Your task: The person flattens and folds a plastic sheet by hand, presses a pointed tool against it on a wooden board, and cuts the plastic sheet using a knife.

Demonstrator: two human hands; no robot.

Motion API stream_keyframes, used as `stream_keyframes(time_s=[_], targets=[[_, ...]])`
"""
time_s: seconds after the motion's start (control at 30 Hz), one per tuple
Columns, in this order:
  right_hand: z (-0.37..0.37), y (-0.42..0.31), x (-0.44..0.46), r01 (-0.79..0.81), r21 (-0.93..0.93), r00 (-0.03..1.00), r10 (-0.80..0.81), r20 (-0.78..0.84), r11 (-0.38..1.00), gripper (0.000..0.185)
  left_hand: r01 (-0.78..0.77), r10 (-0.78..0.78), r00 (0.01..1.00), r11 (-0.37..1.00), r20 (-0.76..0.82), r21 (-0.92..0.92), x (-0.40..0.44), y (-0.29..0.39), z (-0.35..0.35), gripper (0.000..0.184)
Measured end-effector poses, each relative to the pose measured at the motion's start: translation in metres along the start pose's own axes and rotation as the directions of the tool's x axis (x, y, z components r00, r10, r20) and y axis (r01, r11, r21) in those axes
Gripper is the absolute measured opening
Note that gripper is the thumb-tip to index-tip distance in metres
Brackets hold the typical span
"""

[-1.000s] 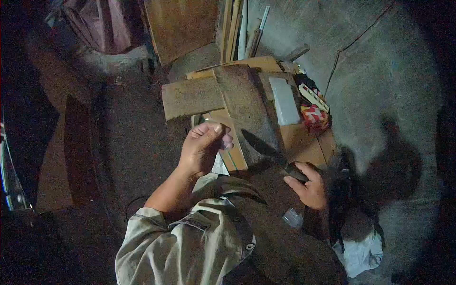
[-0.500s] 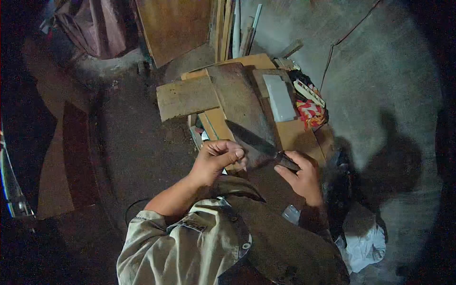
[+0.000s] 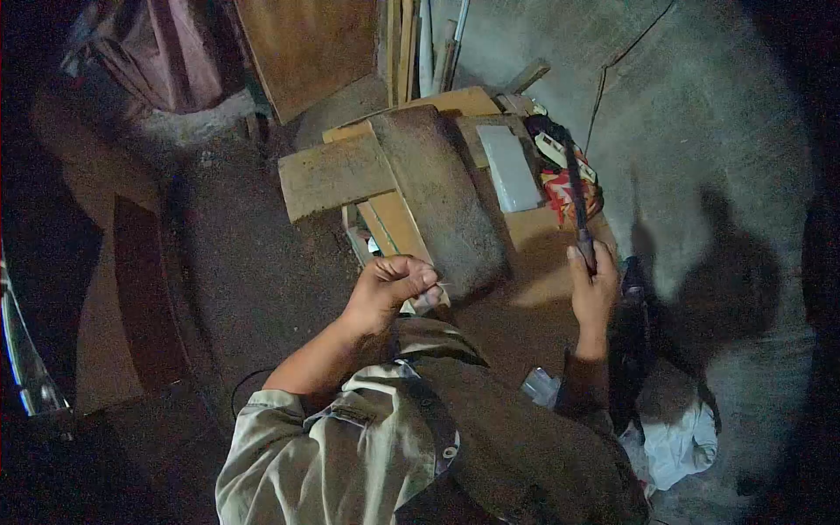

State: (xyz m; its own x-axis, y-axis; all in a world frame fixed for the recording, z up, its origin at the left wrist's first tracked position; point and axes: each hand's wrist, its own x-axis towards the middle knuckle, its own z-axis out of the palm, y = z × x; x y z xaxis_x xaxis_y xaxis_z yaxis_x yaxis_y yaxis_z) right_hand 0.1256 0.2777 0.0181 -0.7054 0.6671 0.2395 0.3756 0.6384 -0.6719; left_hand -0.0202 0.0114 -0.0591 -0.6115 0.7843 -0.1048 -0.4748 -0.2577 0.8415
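My right hand [image 3: 596, 287] is wrapped round the dark handle of a knife [image 3: 574, 179]. The blade points up and away, seen nearly edge-on, in front of a red and yellow patterned cloth [image 3: 560, 192]. Near the middle, my left hand [image 3: 389, 287] is closed in a pinch, thumb against the fingers. A thin pale tip sticks out beside the thumb, too small to name. Just beyond that hand lies a worn brown board [image 3: 442, 192] with a rounded near end. The two hands are well apart.
A smaller plank [image 3: 337, 178] and a white flat package [image 3: 509, 166] lie around the board. Cardboard [image 3: 560, 258] is underneath at the right. Wooden strips [image 3: 402, 52] and pipes lean at the back. A white bag [image 3: 678, 451] sits at lower right.
My right hand has moved right with the knife, and the blade has swung from pointing left over the board to pointing upward. My left hand keeps its pinch, nearly in place.
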Motion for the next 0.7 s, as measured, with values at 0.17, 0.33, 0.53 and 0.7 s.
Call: stream_keyframes(time_s=[0.17, 0.33, 0.53, 0.7], targets=[[0.058, 0.027, -0.042, -0.523, 0.595, 0.844, 0.278, 0.458, 0.610, 0.018, 0.051, -0.061, 0.993, 0.994, -0.099, -0.101, 0.015, -0.030, 0.015, 0.012], [0.127, 0.059, -0.069, -0.460, 0.787, 0.868, 0.021, 0.497, 0.411, 0.020, 0.178, -0.215, 0.958, 0.965, -0.191, -0.192, 0.024, -0.072, 0.021, 0.013], [0.156, 0.078, -0.041, -0.392, 0.744, 0.893, 0.028, 0.450, 0.542, 0.020, 0.271, -0.290, 0.936, 0.955, -0.200, -0.118, 0.034, -0.093, 0.014, 0.011], [0.165, 0.072, -0.012, -0.642, 0.618, 0.767, 0.382, 0.516, 0.455, 0.033, 0.481, -0.491, 0.841, 0.871, -0.227, -0.098, 0.039, -0.090, 0.004, 0.020]])
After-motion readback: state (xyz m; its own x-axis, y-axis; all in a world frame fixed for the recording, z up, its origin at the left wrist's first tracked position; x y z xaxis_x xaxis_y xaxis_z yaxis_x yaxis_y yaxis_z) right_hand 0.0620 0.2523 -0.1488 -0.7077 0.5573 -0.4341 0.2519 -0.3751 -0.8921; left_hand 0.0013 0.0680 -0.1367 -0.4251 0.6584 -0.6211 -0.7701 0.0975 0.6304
